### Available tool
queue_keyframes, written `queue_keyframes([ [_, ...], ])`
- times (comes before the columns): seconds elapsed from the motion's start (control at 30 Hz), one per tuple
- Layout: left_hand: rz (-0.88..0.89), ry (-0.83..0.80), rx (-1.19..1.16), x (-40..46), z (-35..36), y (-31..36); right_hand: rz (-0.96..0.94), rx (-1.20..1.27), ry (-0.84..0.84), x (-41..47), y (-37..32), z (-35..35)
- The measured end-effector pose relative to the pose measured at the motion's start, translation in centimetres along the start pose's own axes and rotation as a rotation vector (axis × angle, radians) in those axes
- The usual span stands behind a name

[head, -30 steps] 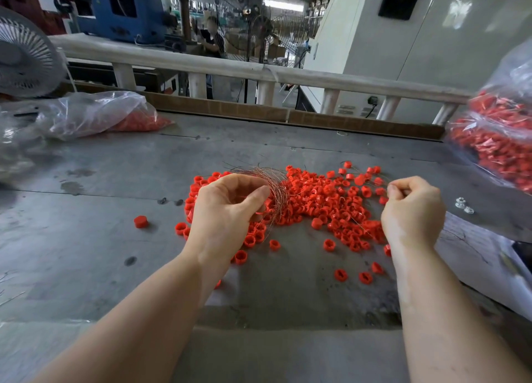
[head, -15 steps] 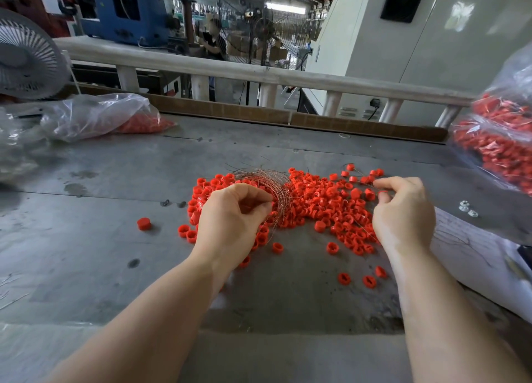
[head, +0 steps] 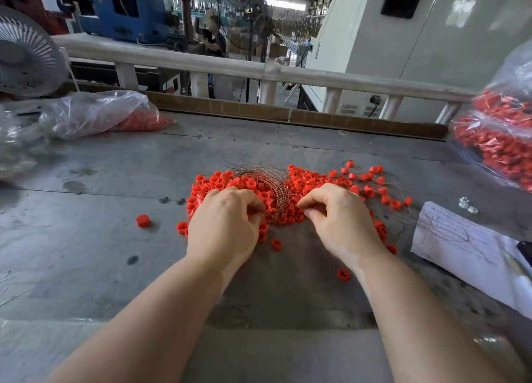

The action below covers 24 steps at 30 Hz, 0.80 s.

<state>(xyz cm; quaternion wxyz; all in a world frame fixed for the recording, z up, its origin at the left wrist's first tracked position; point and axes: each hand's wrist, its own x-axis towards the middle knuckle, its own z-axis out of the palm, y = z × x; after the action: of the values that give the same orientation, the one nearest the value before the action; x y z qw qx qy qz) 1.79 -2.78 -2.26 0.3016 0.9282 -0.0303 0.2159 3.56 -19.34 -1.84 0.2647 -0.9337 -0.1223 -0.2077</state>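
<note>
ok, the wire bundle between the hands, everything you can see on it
The wire bundle is a sheaf of thin, coppery strands, bent in an arch over the red caps on the grey table. Far ends splay loose; near ends gather at the left hand, whose curled fingers pinch them. The right hand reaches in beside it; contact unclear.

Table: grey, scuffed, stained metal top.
Red caps: loose heap under the fingertips of the left hand and right hand, thinning out past the right hand.
Wire bundle: thin coppery loops on the heap, between the hands.
Stray cap: alone, left of the left hand.
Paper sheet: right of the right hand.
Small nuts: just beyond the paper.
Clear bag: well beyond the left hand, holding some red caps.
</note>
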Motion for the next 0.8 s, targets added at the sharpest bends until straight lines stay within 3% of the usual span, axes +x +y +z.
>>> queue_keyframes([
  [0.13, 0.005, -0.091, 0.142, -0.1, 0.1, 0.1, 0.024, -0.032, -0.032, -0.1, 0.0, -0.1],
  [0.37, 0.03, -0.127, 0.15, 0.0, 0.3, 0.1, -0.09, 0.024, -0.099, -0.3, -1.0, 0.0],
  [0.6, 0.039, -0.018, 0.037, 0.3, 0.2, -0.4, -0.119, -0.067, -0.192, -0.4, -1.0, 0.4],
  [0.7, 0.023, 0.032, 0.11, 0.5, 0.3, -0.9, -0.102, -0.063, -0.167, -0.4, -1.0, 0.4],
  [0.8, 0.034, -0.021, 0.179, 0.5, 0.7, -1.2, -0.089, -0.064, -0.167, -0.4, -1.0, 0.5],
])
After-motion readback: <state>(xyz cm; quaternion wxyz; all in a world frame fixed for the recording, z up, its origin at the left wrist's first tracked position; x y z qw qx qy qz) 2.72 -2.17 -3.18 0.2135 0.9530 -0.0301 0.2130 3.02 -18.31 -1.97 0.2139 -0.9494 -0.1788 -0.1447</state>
